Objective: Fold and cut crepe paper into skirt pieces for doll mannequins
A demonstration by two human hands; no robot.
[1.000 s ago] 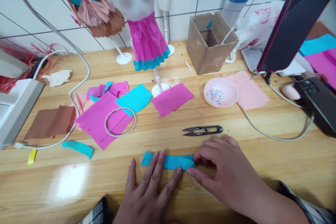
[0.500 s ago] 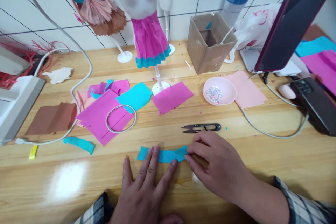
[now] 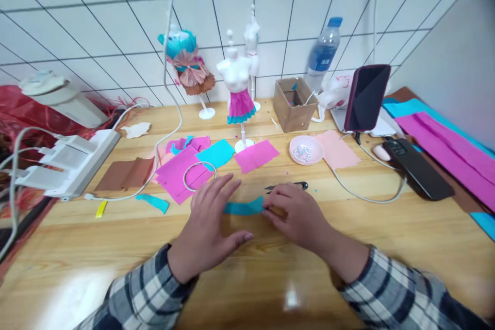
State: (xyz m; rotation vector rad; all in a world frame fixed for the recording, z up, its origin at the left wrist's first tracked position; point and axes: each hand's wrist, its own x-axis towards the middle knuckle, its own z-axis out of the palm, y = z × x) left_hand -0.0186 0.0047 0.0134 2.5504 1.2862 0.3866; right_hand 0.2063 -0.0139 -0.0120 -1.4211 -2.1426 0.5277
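Note:
A narrow strip of blue crepe paper (image 3: 244, 207) lies across the middle of the wooden table. My right hand (image 3: 296, 214) pinches its right end between thumb and fingers. My left hand (image 3: 211, 221) is open at the strip's left end, thumb and fingers spread, and covers that end; whether it touches the paper I cannot tell. Thread snips (image 3: 303, 185) lie just behind my right hand, partly hidden by it. Further back, a small white mannequin (image 3: 235, 69) wears a magenta paper skirt (image 3: 241, 104) with a blue hem.
Magenta paper (image 3: 180, 170), blue paper (image 3: 216, 154) and brown paper (image 3: 126, 174) lie left of centre. A pink bowl (image 3: 315, 153) of gems, a cardboard box (image 3: 288, 116), a propped phone (image 3: 367, 98) and a black phone (image 3: 423, 170) stand or lie to the right. A power strip (image 3: 91, 162) and cables are at left.
My left hand has lifted from lying flat on the strip and moved to its left end. My right hand keeps its pinch. The camera view has widened, showing more wall and table.

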